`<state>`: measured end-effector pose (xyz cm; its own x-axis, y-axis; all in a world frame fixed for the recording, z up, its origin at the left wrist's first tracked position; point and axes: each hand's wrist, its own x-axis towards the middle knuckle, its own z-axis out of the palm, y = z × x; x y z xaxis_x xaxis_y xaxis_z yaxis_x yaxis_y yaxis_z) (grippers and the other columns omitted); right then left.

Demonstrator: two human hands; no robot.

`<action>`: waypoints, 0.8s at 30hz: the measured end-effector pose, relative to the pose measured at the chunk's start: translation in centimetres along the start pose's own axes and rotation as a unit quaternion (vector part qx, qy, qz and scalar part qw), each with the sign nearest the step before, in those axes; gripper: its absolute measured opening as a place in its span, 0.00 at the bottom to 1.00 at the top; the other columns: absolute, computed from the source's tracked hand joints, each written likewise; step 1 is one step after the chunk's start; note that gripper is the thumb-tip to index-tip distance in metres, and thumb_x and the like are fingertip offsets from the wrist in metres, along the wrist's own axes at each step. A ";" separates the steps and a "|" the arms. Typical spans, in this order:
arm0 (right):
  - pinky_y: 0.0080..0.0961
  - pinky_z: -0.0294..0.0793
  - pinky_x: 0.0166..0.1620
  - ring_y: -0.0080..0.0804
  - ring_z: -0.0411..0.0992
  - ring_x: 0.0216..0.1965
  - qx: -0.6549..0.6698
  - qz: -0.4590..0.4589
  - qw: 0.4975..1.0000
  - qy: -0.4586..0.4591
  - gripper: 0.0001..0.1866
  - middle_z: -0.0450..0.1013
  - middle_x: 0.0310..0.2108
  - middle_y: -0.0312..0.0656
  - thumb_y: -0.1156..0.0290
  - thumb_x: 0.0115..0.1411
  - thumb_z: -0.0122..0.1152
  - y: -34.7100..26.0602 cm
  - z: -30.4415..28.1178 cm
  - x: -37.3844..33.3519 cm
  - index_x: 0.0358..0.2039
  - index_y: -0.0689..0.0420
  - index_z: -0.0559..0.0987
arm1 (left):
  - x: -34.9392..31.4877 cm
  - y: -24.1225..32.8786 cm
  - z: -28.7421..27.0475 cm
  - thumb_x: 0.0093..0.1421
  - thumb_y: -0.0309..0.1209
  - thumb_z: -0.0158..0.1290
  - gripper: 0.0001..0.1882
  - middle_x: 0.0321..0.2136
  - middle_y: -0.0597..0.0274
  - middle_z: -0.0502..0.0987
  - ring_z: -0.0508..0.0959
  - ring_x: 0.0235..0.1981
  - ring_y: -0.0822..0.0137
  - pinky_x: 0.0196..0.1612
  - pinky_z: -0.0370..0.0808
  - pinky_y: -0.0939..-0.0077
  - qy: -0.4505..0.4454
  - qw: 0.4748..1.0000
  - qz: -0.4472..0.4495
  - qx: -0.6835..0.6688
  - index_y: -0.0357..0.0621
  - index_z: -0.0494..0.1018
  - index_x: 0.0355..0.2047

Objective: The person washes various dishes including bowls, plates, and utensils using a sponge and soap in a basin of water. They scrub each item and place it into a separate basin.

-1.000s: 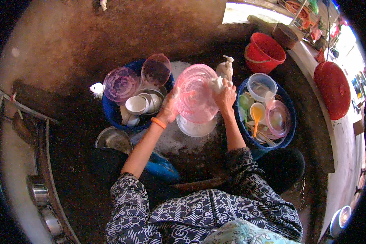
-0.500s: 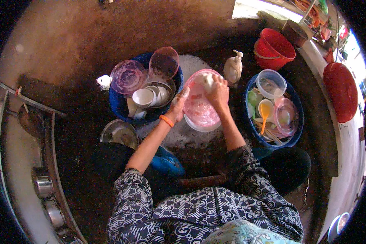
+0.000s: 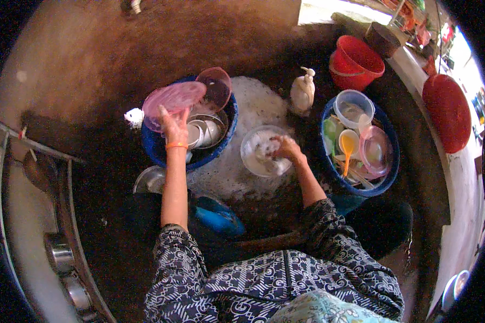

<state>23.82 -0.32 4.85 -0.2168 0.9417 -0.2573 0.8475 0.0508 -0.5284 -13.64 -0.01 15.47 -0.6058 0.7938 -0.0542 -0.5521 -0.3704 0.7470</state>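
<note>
Your left hand [image 3: 173, 129] pinches the near edge of a pink plastic dish [image 3: 179, 96], tilted over the left blue basin [image 3: 200, 162]. Your right hand [image 3: 289, 149] is loosely curled, its fingertips down in a sudsy bowl [image 3: 251, 160]; you can't tell whether they grasp anything. White bowls [image 3: 213, 132] sit in the left basin; the right blue basin [image 3: 395, 153] holds a clear tub [image 3: 354, 106] and an orange spoon [image 3: 348, 146]. The held dish partly hides another pink piece beneath.

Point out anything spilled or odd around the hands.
White suds are spread over the dark floor beside the left blue tub and around the bowl under the right hand; outside any container, they look spilled.
</note>
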 end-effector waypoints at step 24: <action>0.31 0.72 0.39 0.34 0.69 0.38 0.796 0.167 0.173 0.556 0.11 0.71 0.40 0.42 0.70 0.61 0.51 26.1 -9.1 -1.5 0.42 0.59 0.73 | -5.2 -5.8 0.2 0.64 0.49 0.44 0.33 0.52 0.49 0.66 0.73 0.49 0.46 0.49 0.74 0.46 0.014 0.955 -0.296 0.030 0.40 0.51 0.60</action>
<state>50.66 2.62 -1.15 0.6922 0.3312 -0.6412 -0.6756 0.6097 -0.4144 -7.14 -1.93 11.50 -0.2132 0.8426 -0.4945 -0.7692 0.1673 0.6167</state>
